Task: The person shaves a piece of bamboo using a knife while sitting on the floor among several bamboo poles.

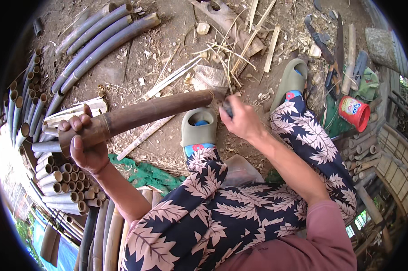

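My left hand [84,144] grips the near end of a thick brown bamboo section [140,115], holding it slanted above the dirt ground. The far end of the bamboo reaches toward my right hand [241,119], which is closed around a dark tool handle [228,108] pressed at that end. The tool's blade is hidden behind the bamboo and my hand. Both my legs in dark leaf-print trousers stretch forward, with feet in grey-green clogs [198,131].
Long grey bamboo poles [100,40] lie at the upper left. Short cut bamboo tubes [61,180] are stacked at the left. Split strips and shavings [231,49] litter the ground ahead. A red can [355,113] and knives [330,49] lie at the right. A green cloth [145,174] lies under my left arm.
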`<state>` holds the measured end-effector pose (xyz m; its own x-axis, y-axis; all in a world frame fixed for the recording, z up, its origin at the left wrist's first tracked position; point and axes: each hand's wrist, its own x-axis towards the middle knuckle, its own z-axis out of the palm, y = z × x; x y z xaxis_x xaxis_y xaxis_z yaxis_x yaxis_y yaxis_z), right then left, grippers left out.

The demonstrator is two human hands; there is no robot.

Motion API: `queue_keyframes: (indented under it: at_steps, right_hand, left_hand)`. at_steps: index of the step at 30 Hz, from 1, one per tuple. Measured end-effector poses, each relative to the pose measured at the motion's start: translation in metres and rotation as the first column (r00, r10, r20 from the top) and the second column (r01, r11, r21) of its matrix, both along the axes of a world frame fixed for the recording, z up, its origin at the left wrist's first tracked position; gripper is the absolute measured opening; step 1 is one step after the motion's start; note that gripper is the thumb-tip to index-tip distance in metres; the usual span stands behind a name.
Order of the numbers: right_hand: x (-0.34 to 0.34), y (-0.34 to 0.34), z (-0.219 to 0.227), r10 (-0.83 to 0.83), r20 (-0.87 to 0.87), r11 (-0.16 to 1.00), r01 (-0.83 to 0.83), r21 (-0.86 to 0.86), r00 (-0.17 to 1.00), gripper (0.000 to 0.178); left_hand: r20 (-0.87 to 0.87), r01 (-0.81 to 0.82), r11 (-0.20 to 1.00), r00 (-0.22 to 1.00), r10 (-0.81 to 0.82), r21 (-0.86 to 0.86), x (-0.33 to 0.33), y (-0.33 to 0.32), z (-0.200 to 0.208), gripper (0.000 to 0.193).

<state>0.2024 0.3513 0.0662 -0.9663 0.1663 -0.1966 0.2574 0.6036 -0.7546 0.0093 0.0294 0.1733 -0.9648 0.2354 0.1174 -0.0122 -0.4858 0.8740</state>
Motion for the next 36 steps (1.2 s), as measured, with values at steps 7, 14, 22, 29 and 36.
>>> queue_keyframes:
  at_steps: [7,14,22,29,36]
  right_hand:
    - [0.007,-0.007,0.002,-0.025,0.364,0.992,0.069,-0.108,0.931,0.033]
    - [-0.012,-0.011,0.035,-0.209,-0.303,0.967,0.151,-0.205,0.93,0.027]
    - [-0.019,0.001,0.028,-0.1,0.0,0.99,0.1,-0.095,0.995,0.028]
    - [0.007,0.014,-0.016,0.038,0.423,0.999,-0.036,-0.013,0.905,0.034]
    - [-0.001,-0.001,-0.003,-0.081,0.022,0.997,0.081,-0.012,0.996,0.03]
  left_hand:
    - [0.394,-0.442,0.891,0.804,0.446,-0.107,0.002,0.031,-0.005,0.038]
    - [0.148,-0.421,0.871,0.873,0.465,-0.255,0.009,0.037,-0.009,0.026]
    - [0.134,-0.317,0.936,0.931,0.338,-0.156,0.014,0.027,-0.013,0.037]
    - [0.025,-0.034,0.999,0.999,0.034,-0.007,0.009,0.015,-0.013,0.043]
    - [-0.084,0.09,0.996,0.992,-0.092,-0.025,0.007,0.0,-0.019,0.043]
